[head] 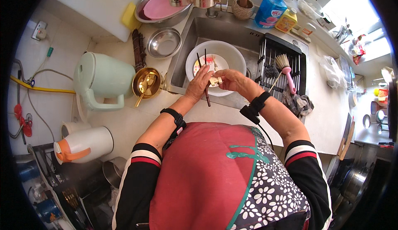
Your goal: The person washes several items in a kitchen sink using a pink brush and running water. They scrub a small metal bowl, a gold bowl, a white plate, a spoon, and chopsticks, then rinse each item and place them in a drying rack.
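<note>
Over the near side of a white basin (239, 57) in the sink, both my hands are close together. My left hand (198, 82) grips a pair of dark chopsticks (207, 98), whose ends stick out above and below the fingers. My right hand (233, 80) holds a small pale yellowish block (215, 80) by its right side, next to the left fingers; what it is made of I cannot tell. Beneath them in the basin lies a white plate (221, 62) with a red and yellow pattern, partly hidden by the hands.
Left of the steel sink (199, 20) stand a golden bowl (147, 82) with a spoon, a steel bowl (164, 43) and a pale green kettle (102, 77). At right, a drying rack (262, 56) bears a pink-handled brush (289, 77) beside a grey cloth (298, 104). Behind are a faucet (212, 11) and a blue soap bottle (270, 11).
</note>
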Action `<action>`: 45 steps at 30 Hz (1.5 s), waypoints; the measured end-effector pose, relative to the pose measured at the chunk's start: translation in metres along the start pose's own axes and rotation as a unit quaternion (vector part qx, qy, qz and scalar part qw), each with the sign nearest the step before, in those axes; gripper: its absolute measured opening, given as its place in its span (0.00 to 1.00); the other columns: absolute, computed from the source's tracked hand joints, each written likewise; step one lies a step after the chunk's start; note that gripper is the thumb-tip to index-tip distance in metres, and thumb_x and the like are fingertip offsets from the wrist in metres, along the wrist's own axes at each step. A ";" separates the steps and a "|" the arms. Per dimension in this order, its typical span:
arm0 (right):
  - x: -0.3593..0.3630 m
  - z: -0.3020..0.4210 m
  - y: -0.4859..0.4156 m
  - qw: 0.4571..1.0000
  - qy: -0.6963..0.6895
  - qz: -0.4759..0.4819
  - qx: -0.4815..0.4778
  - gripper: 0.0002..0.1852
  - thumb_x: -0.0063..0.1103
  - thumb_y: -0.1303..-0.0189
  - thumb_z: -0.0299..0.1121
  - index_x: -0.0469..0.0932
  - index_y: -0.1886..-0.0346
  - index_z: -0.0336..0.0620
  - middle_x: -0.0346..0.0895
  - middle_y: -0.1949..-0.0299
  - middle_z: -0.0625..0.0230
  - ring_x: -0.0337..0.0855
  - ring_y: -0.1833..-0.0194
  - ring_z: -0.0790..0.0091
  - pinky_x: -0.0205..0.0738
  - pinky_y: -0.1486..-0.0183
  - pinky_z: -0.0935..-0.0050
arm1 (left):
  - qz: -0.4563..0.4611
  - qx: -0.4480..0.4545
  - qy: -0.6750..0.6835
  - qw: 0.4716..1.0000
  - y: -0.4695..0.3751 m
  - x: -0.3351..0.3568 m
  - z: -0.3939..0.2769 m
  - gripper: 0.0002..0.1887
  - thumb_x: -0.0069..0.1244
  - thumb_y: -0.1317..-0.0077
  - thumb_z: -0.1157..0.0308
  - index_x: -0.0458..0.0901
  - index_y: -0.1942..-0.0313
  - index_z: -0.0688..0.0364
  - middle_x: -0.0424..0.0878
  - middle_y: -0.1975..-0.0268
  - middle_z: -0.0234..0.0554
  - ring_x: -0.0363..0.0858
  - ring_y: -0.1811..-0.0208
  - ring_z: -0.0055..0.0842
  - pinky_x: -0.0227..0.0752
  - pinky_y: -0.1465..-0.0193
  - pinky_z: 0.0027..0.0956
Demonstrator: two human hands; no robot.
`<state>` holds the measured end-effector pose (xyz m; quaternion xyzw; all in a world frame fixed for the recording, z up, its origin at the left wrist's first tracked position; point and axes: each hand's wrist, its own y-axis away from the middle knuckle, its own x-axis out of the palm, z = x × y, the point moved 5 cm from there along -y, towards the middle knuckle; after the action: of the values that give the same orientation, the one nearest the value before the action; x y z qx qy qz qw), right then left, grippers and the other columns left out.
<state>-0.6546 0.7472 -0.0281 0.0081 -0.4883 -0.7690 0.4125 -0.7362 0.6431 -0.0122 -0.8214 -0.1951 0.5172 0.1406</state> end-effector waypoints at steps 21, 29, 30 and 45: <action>0.023 0.006 0.072 0.972 -0.061 -0.089 -0.208 0.19 0.44 0.52 0.21 0.63 0.52 0.36 0.71 0.63 0.55 0.78 0.64 0.58 0.79 0.65 0.57 | -0.046 0.006 -0.281 0.959 -0.060 -0.046 -0.004 0.16 0.46 0.47 0.76 0.74 0.56 0.64 0.73 0.52 0.46 0.64 0.40 0.41 0.68 0.44 0.34; 0.028 -0.012 0.062 0.974 -0.168 0.030 -0.152 0.16 0.45 0.42 0.22 0.62 0.50 0.30 0.72 0.61 0.52 0.78 0.62 0.57 0.76 0.58 0.59 | -0.067 0.048 -0.318 0.945 -0.070 -0.051 -0.013 0.14 0.45 0.48 0.73 0.75 0.59 0.62 0.74 0.60 0.40 0.67 0.44 0.37 0.68 0.47 0.33; 0.031 -0.011 0.061 0.969 -0.170 0.056 -0.171 0.16 0.46 0.42 0.22 0.62 0.50 0.30 0.72 0.60 0.53 0.78 0.61 0.57 0.76 0.57 0.60 | -0.073 0.051 -0.316 0.945 -0.071 -0.051 -0.013 0.14 0.45 0.48 0.73 0.75 0.60 0.61 0.75 0.61 0.40 0.68 0.44 0.37 0.68 0.47 0.33; 0.038 0.002 0.067 0.965 -0.171 -0.039 -0.195 0.11 0.56 0.54 0.13 0.72 0.64 0.31 0.75 0.70 0.58 0.79 0.72 0.62 0.80 0.69 0.67 | 0.000 0.066 -0.248 0.967 -0.068 -0.044 -0.027 0.15 0.46 0.49 0.73 0.73 0.59 0.64 0.74 0.64 0.43 0.70 0.51 0.35 0.68 0.50 0.33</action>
<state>-0.6383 0.7114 0.0387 -0.1851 -0.3914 -0.8549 0.2856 -0.7413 0.6818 0.0636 -0.6567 -0.1889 0.7162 0.1416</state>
